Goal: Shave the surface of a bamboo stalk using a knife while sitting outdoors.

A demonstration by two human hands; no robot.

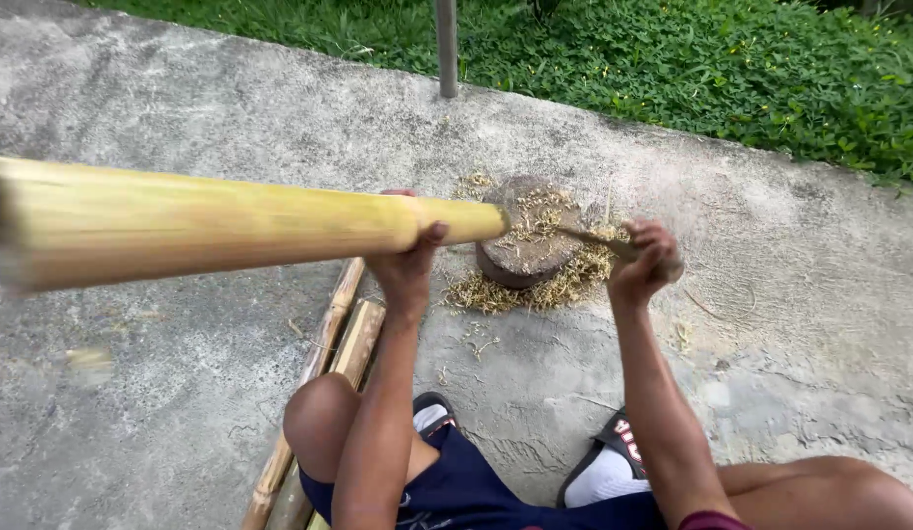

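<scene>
Person sits low on a concrete slab [182,393], knees apart, w/ a round wooden chopping block [525,260] in front. Left hand [409,257] is clamped around a thick yellow-green bamboo pole [231,224], near its far end; that end rests on top of the block, while the rest of the pole runs back toward the camera's left & blurs out. Right hand [645,263] is closed on the handle of a cutting tool [594,238], prob. a knife or small machete, blade lying across the block just beside the pole tip; blade shape is hard to tell. Hands are apart, one each side of the block. Progress, judging by what lies here: lots of pale shavings [535,290] heaped on & around the block, so a fair bit of trimming looks done; pole tip looks blunt, not clearly pointed, so shaping seems unfinished. Split bamboo strips [329,344] lie by the left knee. Grass [722,69] beyond the slab, & a thin post [446,49] at its edge.
</scene>
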